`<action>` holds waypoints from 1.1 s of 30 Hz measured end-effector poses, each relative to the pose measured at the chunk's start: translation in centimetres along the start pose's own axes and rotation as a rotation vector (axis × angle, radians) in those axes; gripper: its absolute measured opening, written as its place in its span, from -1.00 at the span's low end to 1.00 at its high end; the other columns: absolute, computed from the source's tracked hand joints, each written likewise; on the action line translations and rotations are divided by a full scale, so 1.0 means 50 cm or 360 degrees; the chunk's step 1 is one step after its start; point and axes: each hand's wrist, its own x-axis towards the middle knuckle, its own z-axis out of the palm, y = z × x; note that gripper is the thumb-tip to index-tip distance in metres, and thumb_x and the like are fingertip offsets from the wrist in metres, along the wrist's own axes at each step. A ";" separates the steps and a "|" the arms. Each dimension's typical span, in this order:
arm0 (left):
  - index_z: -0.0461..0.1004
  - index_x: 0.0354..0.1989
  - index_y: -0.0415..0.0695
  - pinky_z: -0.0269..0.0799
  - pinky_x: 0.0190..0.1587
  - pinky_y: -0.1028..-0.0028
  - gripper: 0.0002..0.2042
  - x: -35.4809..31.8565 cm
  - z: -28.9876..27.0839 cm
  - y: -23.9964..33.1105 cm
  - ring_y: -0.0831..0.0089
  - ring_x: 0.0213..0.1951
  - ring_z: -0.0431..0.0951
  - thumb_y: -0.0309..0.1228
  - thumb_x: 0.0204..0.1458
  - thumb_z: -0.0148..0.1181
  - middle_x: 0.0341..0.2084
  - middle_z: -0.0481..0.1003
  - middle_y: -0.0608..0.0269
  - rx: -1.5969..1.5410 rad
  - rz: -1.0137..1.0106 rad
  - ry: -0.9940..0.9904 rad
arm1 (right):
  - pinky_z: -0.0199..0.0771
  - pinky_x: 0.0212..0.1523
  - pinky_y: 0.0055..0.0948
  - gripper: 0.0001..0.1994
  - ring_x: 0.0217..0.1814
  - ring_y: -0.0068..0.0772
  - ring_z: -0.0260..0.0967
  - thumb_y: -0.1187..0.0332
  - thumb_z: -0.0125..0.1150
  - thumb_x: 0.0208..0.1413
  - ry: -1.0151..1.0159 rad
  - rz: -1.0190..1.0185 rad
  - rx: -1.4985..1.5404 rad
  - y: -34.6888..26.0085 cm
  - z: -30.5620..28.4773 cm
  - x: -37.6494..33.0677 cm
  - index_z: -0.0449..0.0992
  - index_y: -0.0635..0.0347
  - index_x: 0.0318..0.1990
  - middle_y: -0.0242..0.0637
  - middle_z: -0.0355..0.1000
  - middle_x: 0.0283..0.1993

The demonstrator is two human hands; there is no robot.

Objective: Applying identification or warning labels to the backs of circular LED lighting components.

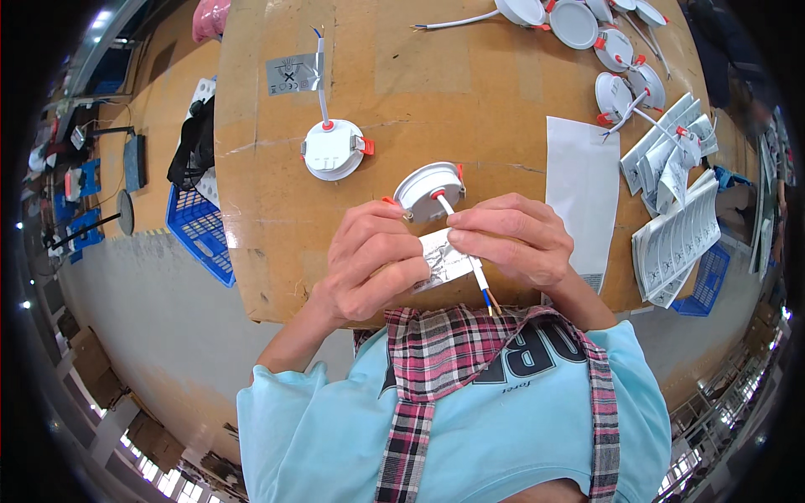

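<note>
A round white downlight [429, 181] rests tilted on the table in front of me. Its white cable [479, 272] runs toward my body and ends in bare-tipped blue and brown wires. A silver printed label [445, 261] lies against this cable. My left hand [369, 260] is closed on the label's left part, close to the lamp's clip. With thumb and fingers, my right hand [520, 241] pinches the cable where the label meets it. Farther left lies another downlight [334, 151], whose cable carries a silver label [293, 75] like a flag.
Several white downlights [574, 23] are gathered at the far right. Below them are stacks of label sheets [676, 239] along the right edge, beside a white sheet [580, 193]. Blue baskets [198, 230] stand beyond the cardboard-covered table [277, 251] on both sides.
</note>
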 end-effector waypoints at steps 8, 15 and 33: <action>0.48 -0.45 -0.16 0.46 -0.23 0.29 -0.79 0.038 0.009 -0.013 0.32 -0.41 0.47 -0.57 -0.33 0.34 -0.54 0.44 0.26 -0.0236 -0.0264 0.0144 | 0.46 -0.43 -0.52 -0.72 -0.38 -0.37 0.45 0.53 0.35 -0.31 0.0057 0.0248 0.0144 -0.002 0.002 0.001 0.57 0.23 -0.30 -0.28 0.48 -0.36; 0.42 -0.32 -0.23 0.42 -0.30 0.51 -0.92 0.050 0.052 -0.028 0.56 -0.37 0.47 -0.54 0.03 0.17 -0.44 0.48 0.28 -0.0895 -0.1143 0.0154 | 0.48 -0.32 -0.53 -0.81 -0.34 -0.44 0.46 0.53 0.25 -0.01 0.0093 0.1090 0.0437 -0.006 0.007 -0.001 0.52 0.30 -0.20 -0.24 0.48 -0.35; 0.13 0.12 -0.26 0.48 -0.15 0.42 -0.60 0.051 0.139 -0.059 0.36 -0.25 0.56 -0.32 0.20 -0.01 -0.15 0.46 0.09 -0.1403 -0.1487 0.0361 | 0.35 -0.27 -0.63 -0.73 -0.33 -0.67 0.29 0.32 0.04 0.22 0.0355 0.1385 0.0886 0.081 -0.041 -0.009 0.43 0.29 -0.02 -0.40 0.37 -0.29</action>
